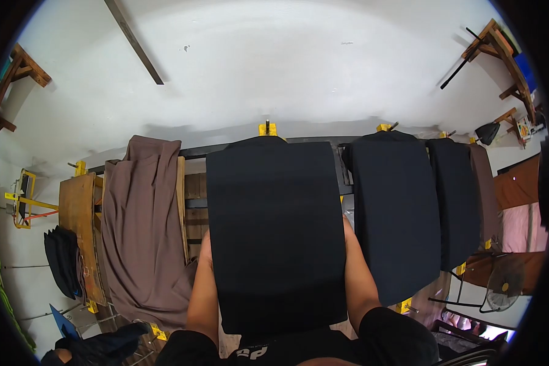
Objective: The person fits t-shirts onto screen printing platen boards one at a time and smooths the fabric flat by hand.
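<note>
A wide black cloth [274,232] is spread smooth over a long board straight in front of me, its near end close to my body. My left hand [207,247] is at the cloth's left side, mostly hidden by it. On the opposite side, my right hand [348,229] is likewise tucked against or beneath the edge. The fingers of both hands are out of sight, so whether they grip the cloth does not show.
Left of me a brown cloth [143,232] drapes loosely over a board, beside a wooden board [76,207] with folded black pieces [61,262]. Dark cloths [396,213] cover boards at right. Yellow clamps [267,129] line the black rail. A fan [505,283] stands far right.
</note>
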The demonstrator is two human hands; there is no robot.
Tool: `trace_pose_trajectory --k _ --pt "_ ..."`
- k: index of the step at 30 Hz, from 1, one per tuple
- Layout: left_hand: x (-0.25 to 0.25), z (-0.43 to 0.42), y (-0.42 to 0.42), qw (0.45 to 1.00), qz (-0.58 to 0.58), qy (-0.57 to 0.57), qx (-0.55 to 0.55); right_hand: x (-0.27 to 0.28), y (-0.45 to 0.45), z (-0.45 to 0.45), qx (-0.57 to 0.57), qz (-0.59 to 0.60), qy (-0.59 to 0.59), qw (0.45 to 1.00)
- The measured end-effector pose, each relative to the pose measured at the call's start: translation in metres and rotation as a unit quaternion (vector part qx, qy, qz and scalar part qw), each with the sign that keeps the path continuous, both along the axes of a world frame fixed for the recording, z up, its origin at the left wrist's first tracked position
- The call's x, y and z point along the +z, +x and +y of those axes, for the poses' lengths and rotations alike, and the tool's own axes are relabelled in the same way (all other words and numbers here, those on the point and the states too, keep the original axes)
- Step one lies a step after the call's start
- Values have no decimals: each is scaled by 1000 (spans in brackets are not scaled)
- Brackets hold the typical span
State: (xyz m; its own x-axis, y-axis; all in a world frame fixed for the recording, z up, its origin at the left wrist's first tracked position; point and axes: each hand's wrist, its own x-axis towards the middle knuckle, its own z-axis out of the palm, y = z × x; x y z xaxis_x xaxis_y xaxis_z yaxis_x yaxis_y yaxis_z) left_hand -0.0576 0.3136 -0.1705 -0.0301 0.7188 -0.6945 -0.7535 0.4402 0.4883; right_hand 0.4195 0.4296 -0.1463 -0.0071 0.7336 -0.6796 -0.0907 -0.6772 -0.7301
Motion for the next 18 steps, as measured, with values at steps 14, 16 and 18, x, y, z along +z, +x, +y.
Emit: trace_pose_trajectory --k 14,16,18 --pt "-24 -6 -6 972 218 6 -92 -82 14 -13 -61 95 26 993" --pt "-25 -9 -8 966 237 -4 -102 -76 4 -6 -58 80 23 995" --pt "-25 -10 -12 960 256 -12 -114 -64 10 -13 -56 65 21 996"
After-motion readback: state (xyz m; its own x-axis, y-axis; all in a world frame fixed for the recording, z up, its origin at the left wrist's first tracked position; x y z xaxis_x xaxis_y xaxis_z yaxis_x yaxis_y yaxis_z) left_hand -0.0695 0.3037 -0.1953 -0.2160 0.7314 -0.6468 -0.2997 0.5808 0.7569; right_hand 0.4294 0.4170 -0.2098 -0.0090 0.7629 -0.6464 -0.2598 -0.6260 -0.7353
